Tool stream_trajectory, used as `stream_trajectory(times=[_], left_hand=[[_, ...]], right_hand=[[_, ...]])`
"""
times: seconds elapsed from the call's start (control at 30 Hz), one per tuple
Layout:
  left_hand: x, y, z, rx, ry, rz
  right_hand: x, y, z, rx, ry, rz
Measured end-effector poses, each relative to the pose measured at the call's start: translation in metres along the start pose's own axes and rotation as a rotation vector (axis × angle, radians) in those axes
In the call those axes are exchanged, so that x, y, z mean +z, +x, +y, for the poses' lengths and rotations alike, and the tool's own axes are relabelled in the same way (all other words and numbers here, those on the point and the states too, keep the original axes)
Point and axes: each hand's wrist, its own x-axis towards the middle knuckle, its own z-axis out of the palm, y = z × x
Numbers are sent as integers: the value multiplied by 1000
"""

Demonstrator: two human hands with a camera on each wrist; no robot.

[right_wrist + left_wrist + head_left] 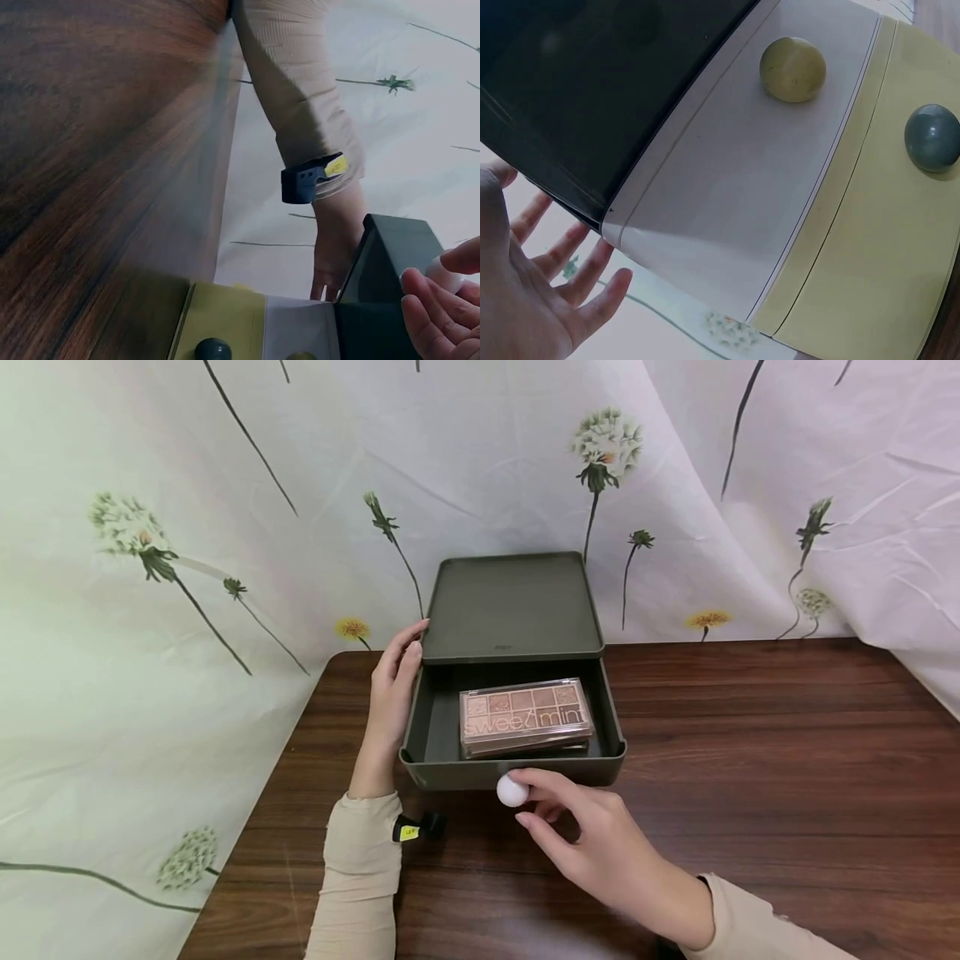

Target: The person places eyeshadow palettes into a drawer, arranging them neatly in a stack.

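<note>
A: Where is the dark green plastic drawer box (517, 610) seen?

B: At frame centre on the brown wooden desk (750, 760), its top drawer (450, 768) pulled open, a clear-lidded eyeshadow palette (525, 717) lying inside.

A: And the hands?

B: The round white knob (512, 791) is pinched by the right hand (592, 843); the box's left side is touched by the left hand (393, 693), fingers straight.

A dark brown wooden table with streaked grain (750, 793) fills the lower half of the head view, its rounded far-left corner at about ten o'clock. Behind and to the left hangs a pale, creased fabric backdrop printed with dandelion heads and thin dark stems (225, 527), draping past the table's left edge toward seven o'clock. Light falls soft and even.
</note>
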Motion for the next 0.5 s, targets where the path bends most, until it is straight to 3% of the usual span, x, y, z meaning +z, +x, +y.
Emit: stream_trajectory(times=[0.5], left_hand=[[0,-1,2,-3,1,6]], right_hand=[[3,3,7,-34,-34,43]])
